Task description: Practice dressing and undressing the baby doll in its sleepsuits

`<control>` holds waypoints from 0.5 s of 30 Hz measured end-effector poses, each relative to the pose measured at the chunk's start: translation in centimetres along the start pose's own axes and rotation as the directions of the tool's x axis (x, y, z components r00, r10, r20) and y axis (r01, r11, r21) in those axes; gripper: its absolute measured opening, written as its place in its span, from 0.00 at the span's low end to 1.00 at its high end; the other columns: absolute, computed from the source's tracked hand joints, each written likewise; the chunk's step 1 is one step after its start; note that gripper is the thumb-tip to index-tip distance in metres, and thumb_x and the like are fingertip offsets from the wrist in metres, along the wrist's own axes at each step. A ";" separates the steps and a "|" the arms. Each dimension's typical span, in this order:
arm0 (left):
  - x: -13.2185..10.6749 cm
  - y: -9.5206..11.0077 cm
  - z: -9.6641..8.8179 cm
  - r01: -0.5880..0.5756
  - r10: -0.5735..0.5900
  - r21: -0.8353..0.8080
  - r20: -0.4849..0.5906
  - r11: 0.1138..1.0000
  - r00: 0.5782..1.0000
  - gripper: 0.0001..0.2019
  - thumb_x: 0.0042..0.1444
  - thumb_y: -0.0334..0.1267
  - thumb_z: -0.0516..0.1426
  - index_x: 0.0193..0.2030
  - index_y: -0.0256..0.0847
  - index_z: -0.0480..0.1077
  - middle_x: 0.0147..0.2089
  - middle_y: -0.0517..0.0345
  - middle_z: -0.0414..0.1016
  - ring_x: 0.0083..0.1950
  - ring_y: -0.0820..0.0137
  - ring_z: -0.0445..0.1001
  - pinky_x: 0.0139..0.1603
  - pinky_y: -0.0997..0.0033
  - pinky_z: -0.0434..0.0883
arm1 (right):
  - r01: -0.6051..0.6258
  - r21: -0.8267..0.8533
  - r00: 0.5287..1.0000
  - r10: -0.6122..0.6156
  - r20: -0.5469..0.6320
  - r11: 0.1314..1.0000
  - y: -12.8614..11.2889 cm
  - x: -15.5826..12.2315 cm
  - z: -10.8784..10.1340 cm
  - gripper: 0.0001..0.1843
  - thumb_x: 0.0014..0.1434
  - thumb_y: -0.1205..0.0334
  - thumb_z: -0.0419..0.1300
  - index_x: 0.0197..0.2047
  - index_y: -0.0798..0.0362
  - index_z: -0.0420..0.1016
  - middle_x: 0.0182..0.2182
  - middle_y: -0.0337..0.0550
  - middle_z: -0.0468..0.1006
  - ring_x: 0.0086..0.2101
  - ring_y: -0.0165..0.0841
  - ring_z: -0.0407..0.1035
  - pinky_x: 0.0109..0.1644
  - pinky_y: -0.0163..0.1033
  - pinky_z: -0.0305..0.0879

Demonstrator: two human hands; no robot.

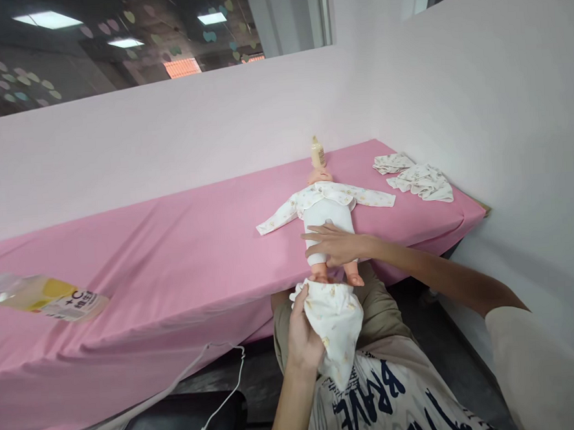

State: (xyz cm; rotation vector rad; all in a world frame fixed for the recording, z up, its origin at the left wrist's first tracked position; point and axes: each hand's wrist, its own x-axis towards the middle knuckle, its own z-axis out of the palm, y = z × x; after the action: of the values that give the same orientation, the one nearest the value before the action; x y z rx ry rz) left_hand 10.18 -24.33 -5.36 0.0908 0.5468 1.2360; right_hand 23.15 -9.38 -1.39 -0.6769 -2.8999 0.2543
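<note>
"BRAVE" is printed on T-shirt [410, 402], below left hand [304, 334]. White patterned baby garment [339, 322], limp, is gripped there. "+C" is readable on bottle [53, 297], well left. Just beyond garment, baby doll [324, 211] in patterned top [376, 196] is partly covered by splayed right hand [335, 243].

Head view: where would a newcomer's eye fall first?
On the doll lying on the pink cloth, its patterned sleeves spread wide and the right hand across its legs. Next, the patterned white garment in the left hand, by the doll's feet. Then the yellow-marked bottle at the picture's far left.
</note>
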 end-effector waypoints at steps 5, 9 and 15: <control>1.2 1.1 1.7 -0.057 0.059 -0.035 0.049 0.998 0.997 0.12 0.60 0.42 0.57 0.44 0.38 0.76 0.42 0.53 0.80 0.48 0.63 0.78 0.58 0.60 0.69 | -0.012 0.205 0.994 0.034 -0.102 0.979 -0.9 -0.7 -0.7 0.22 0.57 0.72 0.57 0.54 0.51 0.75 0.65 0.51 0.60 0.65 0.47 0.52 0.66 0.58 0.47; 1.7 1.2 1.7 -0.146 0.147 -0.033 0.036 0.989 0.988 0.12 0.61 0.41 0.56 0.49 0.42 0.75 0.42 0.57 0.80 0.43 0.69 0.78 0.55 0.65 0.70 | -0.072 0.540 0.992 0.116 -0.048 0.839 -2.2 -1.9 -1.9 0.15 0.65 0.60 0.53 0.44 0.56 0.79 0.62 0.54 0.65 0.60 0.44 0.62 0.63 0.50 0.57; 1.5 0.5 1.6 -0.202 0.204 0.082 -0.013 0.976 0.979 0.17 0.61 0.44 0.56 0.54 0.44 0.72 0.48 0.57 0.79 0.51 0.67 0.76 0.54 0.70 0.70 | -0.088 0.467 0.990 0.129 -0.057 0.880 -6.0 -2.5 -0.2 0.21 0.47 0.52 0.69 0.41 0.56 0.76 0.50 0.53 0.72 0.56 0.49 0.61 0.58 0.53 0.60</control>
State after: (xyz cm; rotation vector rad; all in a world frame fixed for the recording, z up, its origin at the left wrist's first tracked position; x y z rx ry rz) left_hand 10.78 -22.43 -4.35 0.2056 0.6173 1.4156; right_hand 22.88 -15.80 -0.26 -0.7363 -2.5666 0.8753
